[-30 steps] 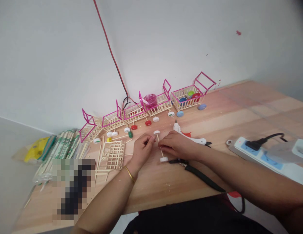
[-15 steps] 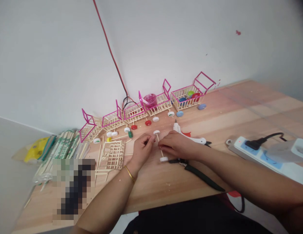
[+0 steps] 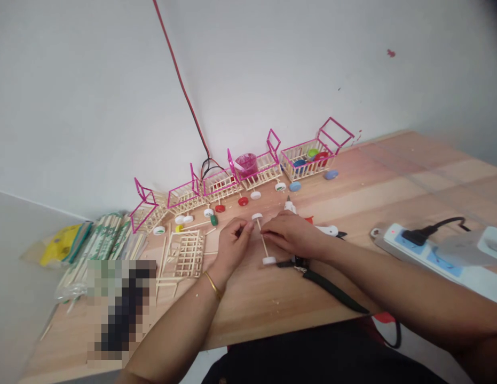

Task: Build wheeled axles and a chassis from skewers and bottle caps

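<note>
Between my hands lies a thin stick axle (image 3: 263, 239) with a white cap at each end. My left hand (image 3: 235, 240) is at its left, fingers curled and thumb pressed to the forefinger; what they hold, if anything, is too small to tell. My right hand (image 3: 286, 232) is just right of the axle, its fingers bent together near the stick, and whether they grip anything is hidden. Under my right forearm a white glue gun (image 3: 290, 207) shows in part. Dark-handled pliers (image 3: 332, 290) lie below my right hand, their tip near the lower cap.
Small stick carts with pink trim (image 3: 260, 173) line the wall. An unpainted stick frame (image 3: 187, 253) and loose sticks lie left of my left hand, bundled sticks (image 3: 100, 242) farther left. A power strip (image 3: 428, 256) is at the right.
My right hand has shifted slightly off the axle, and more of the stick now shows. My left hand has barely moved.
</note>
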The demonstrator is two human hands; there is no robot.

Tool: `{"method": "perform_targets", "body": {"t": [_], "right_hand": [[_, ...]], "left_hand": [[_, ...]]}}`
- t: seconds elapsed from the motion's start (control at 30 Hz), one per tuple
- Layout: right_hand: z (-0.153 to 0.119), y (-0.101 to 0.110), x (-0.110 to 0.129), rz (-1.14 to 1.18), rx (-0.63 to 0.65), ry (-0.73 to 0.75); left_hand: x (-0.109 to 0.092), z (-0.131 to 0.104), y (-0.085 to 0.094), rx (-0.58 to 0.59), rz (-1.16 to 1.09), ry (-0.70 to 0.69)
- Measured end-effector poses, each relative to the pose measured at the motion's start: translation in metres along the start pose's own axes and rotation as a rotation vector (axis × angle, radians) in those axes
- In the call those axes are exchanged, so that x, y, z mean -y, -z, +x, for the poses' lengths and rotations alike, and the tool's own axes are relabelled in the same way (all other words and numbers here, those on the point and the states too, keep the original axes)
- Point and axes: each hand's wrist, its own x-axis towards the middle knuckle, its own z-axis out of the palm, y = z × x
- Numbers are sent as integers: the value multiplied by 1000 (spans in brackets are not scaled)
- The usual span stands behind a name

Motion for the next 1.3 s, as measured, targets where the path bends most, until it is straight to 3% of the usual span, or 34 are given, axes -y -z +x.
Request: {"method": "perform_targets", "body": {"t": [0.13, 0.3, 0.57, 0.77, 0.97, 1.13, 1.3], "right_hand": [[0, 3, -2, 1, -139, -87], [0, 6, 0, -56, -151, -45], [-1, 13, 3, -1, -391, -71], [-1, 13, 4, 15, -399, -60], [-1, 14, 6, 52, -408, -71], [0, 18, 9, 68, -427, -75], [-1, 16, 8, 53, -410, -81]], "left_hand": [[1, 0, 0, -14, 6, -11], [-2, -2, -3, 20, 34, -7], [-8, -6, -9, 158, 201, -4], [-7, -5, -15, 146, 261, 35], [-9, -2, -16, 67, 34, 160], [-4, 3, -10, -88, -448, 344], [-1, 4, -8, -112, -624, 366]]}}
